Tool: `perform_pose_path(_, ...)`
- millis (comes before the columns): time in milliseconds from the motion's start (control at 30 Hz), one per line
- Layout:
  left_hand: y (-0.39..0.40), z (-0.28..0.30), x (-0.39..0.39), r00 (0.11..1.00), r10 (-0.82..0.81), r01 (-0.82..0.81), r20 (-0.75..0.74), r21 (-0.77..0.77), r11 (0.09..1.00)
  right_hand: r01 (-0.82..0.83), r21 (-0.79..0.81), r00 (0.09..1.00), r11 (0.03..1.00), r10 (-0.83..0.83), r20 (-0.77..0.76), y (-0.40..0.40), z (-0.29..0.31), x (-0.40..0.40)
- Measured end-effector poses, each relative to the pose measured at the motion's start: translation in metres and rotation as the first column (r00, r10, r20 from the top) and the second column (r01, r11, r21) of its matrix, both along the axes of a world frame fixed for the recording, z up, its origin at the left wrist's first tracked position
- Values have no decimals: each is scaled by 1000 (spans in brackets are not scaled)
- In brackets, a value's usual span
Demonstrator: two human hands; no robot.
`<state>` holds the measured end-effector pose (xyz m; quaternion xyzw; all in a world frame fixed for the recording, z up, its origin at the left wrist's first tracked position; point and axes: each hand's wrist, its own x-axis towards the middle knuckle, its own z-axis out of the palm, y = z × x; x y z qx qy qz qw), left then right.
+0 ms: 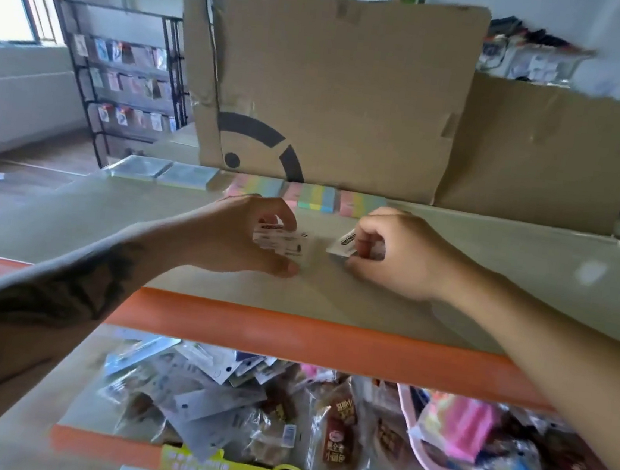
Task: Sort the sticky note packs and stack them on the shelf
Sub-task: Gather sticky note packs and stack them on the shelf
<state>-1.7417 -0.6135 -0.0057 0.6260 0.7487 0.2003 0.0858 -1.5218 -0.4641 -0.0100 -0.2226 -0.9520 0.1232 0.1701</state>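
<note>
Two hands work at mid-frame on the shelf: the left hand pinches a white-labelled pack, the right hand pinches another. Sorting seems underway; next, each likely joins the row of packs just above.

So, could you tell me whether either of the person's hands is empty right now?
No, the left hand holds a white-labelled pack and the right hand pinches another small pack above the shelf top.

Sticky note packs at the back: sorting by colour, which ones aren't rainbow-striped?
The two pale blue-grey packs at the row's left end; the three to their right are pastel-striped.
</note>
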Motion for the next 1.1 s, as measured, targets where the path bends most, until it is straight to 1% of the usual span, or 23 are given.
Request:
perform_pose_path(67,-6,-2,-7,999,-17,17,31,-14,1000,-3,-43,1000,999,3,15,-1,-1,1)
perform_pose_path(133,-13,-2,-14,997,9,-8,73,-20,1000,-4,-94,1000,996,2,-13,-3,1,4)
perform_pose_path(167,-16,-2,-16,994,20,-19,104,-16,1000,-9,-91,1000,996,7,-21,-4,3,5)
perform_pose_path(233,-19,-5,-20,987,39,-41,154,6,999,-36,-19,999,999,36,-2,-8,9,2)
perform_pose_path(300,-19,-10,-19,985,56,-63,161,39,997,-124,69,991,990,121,50,-12,19,-9)
perform_pose_path(333,-19,-11,-18,985,61,-72,162,62,995,-168,75,982,983,161,101,-13,24,-16)
perform_pose_path(400,-20,-12,-17,977,67,-90,205,107,990,-237,33,957,971,228,177,-14,29,-31)
perform_pose_path(433,-20,-11,-17,965,62,-98,254,132,986,-267,-3,950,964,264,167,-14,28,-38)
perform_pose_path(467,-21,-9,-16,947,47,-101,317,158,982,-291,-30,949,956,292,119,-13,26,-43)
perform_pose_path(533,-21,-8,-12,914,14,-106,405,204,973,-323,-22,946,946,322,-28,-12,19,-47)
perform_pose_path(633,-19,-11,-10,893,-30,-95,449,253,963,-337,-21,923,941,327,-202,-11,16,-49)
perform_pose_path(700,-19,-11,-13,876,-65,-66,479,253,965,-322,-77,907,944,284,-311,-11,16,-50)
perform_pose_path(767,-19,-12,-14,898,-84,-33,432,257,966,-322,-171,885,931,233,-403,-11,15,-51)
perform_pose_path(833,-19,-16,-15,925,-50,-60,376,275,960,-349,-288,868,892,192,-459,-9,15,-50)
perform_pose_path(867,-19,-16,-15,912,-53,-76,406,295,952,-364,-335,861,869,178,-476,-9,15,-49)
perform_pose_path(933,-20,-16,-15,856,-95,-91,508,328,940,-394,-409,845,823,150,-514,-11,14,-48)
perform_pose_path(1000,-22,-14,-14,813,-117,-111,571,348,931,-425,-501,828,753,101,-551,-14,12,-47)
perform_pose_path(1067,-23,-10,-12,792,-136,-112,595,360,926,-408,-581,848,705,57,-526,-15,11,-46)
perform_pose_path(1100,-24,-10,-11,788,-139,-116,600,365,924,-383,-591,867,710,55,-495,-13,11,-47)
